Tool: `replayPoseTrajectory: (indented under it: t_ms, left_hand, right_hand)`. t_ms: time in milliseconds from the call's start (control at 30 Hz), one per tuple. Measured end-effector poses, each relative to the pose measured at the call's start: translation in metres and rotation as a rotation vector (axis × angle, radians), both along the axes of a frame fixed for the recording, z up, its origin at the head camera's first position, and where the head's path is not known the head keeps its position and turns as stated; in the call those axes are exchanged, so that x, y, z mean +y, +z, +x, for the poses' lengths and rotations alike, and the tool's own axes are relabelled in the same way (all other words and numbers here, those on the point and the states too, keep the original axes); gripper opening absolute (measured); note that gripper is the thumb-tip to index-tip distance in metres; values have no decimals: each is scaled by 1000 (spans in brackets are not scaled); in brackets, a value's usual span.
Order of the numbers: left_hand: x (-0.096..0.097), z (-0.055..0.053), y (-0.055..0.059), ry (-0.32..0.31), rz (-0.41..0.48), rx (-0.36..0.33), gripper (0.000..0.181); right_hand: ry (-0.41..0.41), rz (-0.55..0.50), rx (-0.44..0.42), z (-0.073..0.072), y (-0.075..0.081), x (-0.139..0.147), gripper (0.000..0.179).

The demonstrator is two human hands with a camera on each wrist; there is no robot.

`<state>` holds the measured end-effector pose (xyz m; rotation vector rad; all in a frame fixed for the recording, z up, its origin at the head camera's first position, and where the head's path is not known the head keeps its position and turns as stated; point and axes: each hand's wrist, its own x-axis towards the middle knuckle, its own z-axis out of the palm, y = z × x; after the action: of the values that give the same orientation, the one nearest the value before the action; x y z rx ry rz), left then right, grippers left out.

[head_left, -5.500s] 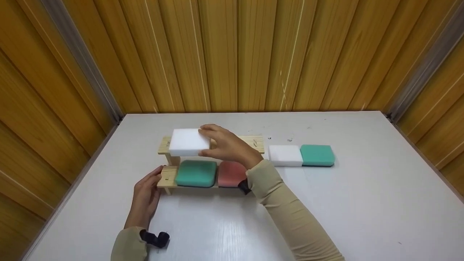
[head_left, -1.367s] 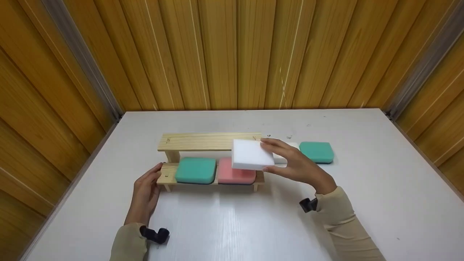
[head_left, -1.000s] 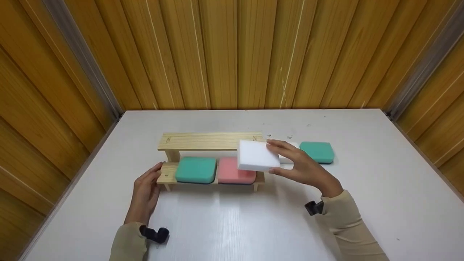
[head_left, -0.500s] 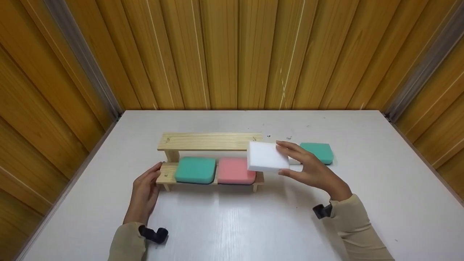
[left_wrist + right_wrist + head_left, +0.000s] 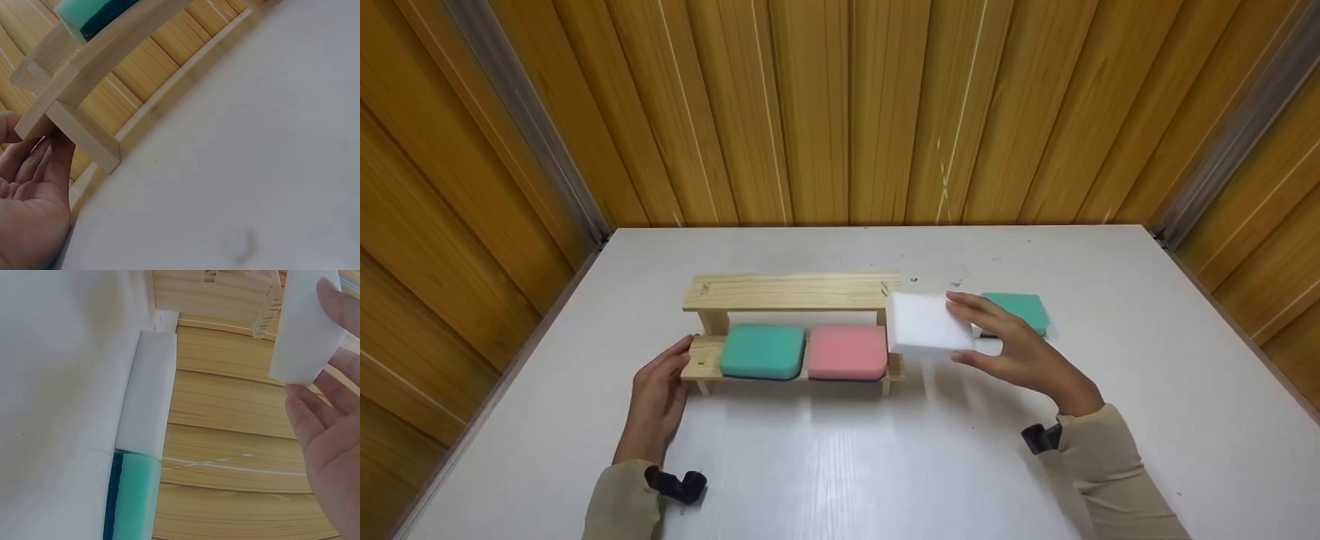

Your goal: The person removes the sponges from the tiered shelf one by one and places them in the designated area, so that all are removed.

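My right hand (image 5: 1027,360) grips a white sponge block (image 5: 926,322) between thumb and fingers, raised by the right end of a two-step wooden shelf (image 5: 787,291). Thumb and fingers of my left hand (image 5: 656,394) pinch the left end of the lower step; the left wrist view shows the fingers under the board (image 5: 53,104). On that step sit a green sponge (image 5: 763,349) and a pink sponge (image 5: 847,351), both with dark undersides. The upper step bears nothing.
Right of the shelf, a second green sponge (image 5: 1020,309) lies on the white table (image 5: 825,457). Touching it is another white sponge (image 5: 147,388), mostly hidden in the head view by the held one. Slatted wood-look walls (image 5: 810,112) enclose the back and sides.
From over the upper step's left part, my right hand has carried the white sponge rightward, past the pink sponge to the shelf's right end. My left hand keeps its place.
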<state>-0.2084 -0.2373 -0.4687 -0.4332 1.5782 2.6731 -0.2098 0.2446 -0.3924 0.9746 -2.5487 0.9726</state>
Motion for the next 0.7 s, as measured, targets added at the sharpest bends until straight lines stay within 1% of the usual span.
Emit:
replayPoseTrajectory:
  t_ms: [133, 367, 500, 700]
  left_hand:
    - [1, 0, 0, 0, 0, 1, 47]
    - [1, -1, -1, 10, 30, 6, 47]
    - [1, -2, -1, 4, 20, 6, 47]
    - [1, -2, -3, 15, 12, 0, 47]
  right_hand:
    - [-13, 10, 1, 1, -1, 4, 70]
    - [-29, 25, -17, 2, -3, 10, 69]
    - [-35, 28, -28, 2, -4, 13, 69]
    - [-28, 6, -37, 3, -5, 18, 69]
